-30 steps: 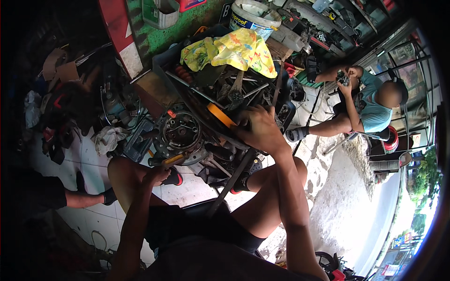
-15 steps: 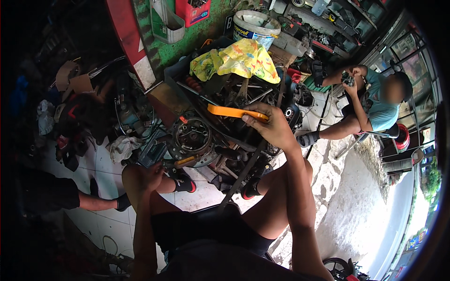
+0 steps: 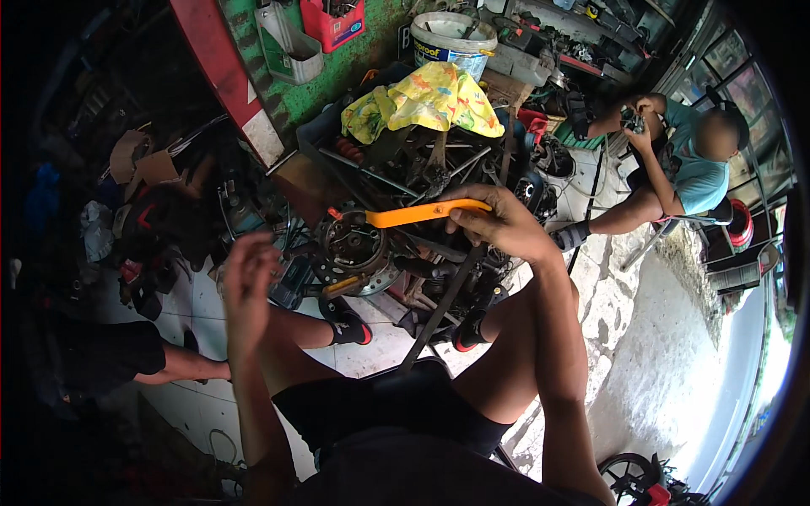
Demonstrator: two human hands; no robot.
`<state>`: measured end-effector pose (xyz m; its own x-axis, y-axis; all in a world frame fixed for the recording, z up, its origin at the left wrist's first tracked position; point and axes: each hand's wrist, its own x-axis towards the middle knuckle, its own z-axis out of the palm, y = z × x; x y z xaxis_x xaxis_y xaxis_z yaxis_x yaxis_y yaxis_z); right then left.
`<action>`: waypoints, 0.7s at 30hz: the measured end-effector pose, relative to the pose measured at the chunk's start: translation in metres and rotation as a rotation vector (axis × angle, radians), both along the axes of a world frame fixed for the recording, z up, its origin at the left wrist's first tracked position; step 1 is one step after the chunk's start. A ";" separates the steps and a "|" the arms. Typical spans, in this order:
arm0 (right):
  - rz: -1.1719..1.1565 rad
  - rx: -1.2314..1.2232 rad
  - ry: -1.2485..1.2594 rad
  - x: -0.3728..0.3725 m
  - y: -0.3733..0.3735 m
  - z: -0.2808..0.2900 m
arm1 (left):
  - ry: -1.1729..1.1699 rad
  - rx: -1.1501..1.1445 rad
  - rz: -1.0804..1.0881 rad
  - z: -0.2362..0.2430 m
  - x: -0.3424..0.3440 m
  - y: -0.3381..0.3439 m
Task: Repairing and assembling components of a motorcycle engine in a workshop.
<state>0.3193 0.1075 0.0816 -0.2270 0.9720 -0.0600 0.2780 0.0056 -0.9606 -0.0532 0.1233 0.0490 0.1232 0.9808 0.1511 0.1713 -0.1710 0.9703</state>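
My right hand (image 3: pixel 513 226) grips one end of a long orange bar-shaped tool (image 3: pixel 409 214), thumb and fingers closed around it. The tool's free end points left, held level above a round greasy metal part (image 3: pixel 361 244). Raised over my left knee is my left hand (image 3: pixel 247 291), with nothing visible in it; its fingers are apart, bent and a little blurred. Below the round part lies a second tool with a yellow-orange handle (image 3: pixel 346 286), next to a perforated disc (image 3: pixel 384 278). A dark case-like item (image 3: pixel 291 281) is partly behind my left hand.
A bin heaped with metal parts carries a yellow patterned cloth (image 3: pixel 426 101). Behind it stands a white bucket (image 3: pixel 456 42). A co-worker (image 3: pixel 696 173) sits at right, handling a small part. Another person's leg (image 3: pixel 181 363) is at left. Scattered parts and cardboard (image 3: pixel 156 169) lie beyond.
My left hand has lifted off my left knee and risen. The orange tool has dipped slightly and tilted in my right hand, which has shifted a little right. The view has shifted too.
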 end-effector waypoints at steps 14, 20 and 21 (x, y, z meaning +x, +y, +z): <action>0.095 -0.040 0.268 -0.017 -0.007 0.002 | 0.350 -0.093 -0.528 0.042 0.134 -0.010; 0.047 0.029 0.319 -0.018 -0.016 -0.001 | 0.492 0.204 -0.344 0.045 0.151 -0.024; 0.047 0.027 0.321 -0.018 -0.016 -0.003 | 0.513 0.265 -0.296 0.045 0.154 -0.028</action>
<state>0.3013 0.0916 0.0785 -0.2746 0.9604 0.0477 -0.0407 0.0380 -0.9984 0.1010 0.0956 0.0943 0.5035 0.8318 0.2336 0.5103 -0.5045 0.6964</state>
